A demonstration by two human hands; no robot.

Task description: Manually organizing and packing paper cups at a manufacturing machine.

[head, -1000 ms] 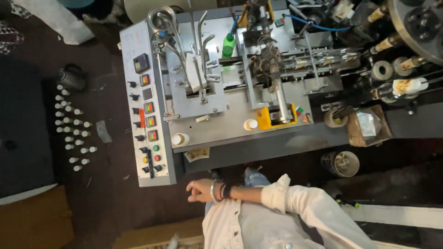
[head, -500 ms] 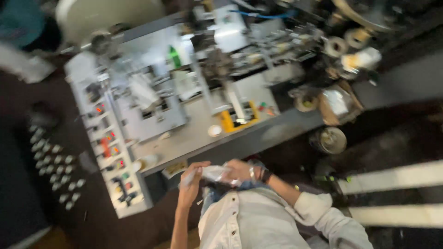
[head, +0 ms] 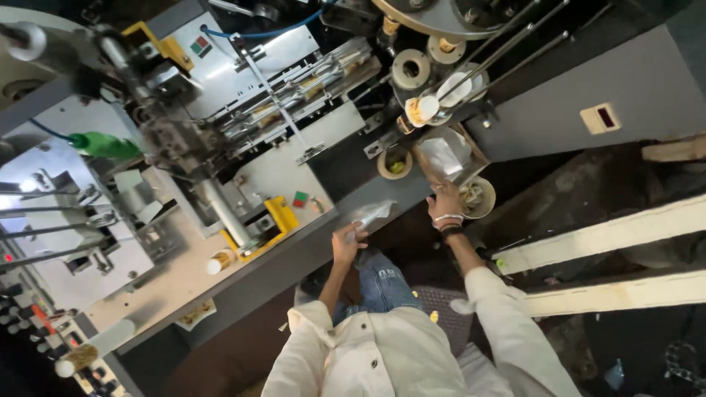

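Crumpled clear plastic film point(head: 370, 215) lies at frame centre on the grey machine desk's point(head: 309, 254) edge, pinched closed in the left hand point(head: 348, 244), while the right hand point(head: 444, 202), fingers curled, reaches the brown cardboard box point(head: 450, 151); its grip I cannot tell.

Machine edge point(head: 309, 242) and cardboard box point(head: 448, 151) hem the hands; dark floor gap between lies open.

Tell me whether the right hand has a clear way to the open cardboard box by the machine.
Probably yes. The right hand is stretched out with its fingertips right at the near edge of the cardboard box, and nothing lies between them. The left hand holds a clear plastic bag off to the side.
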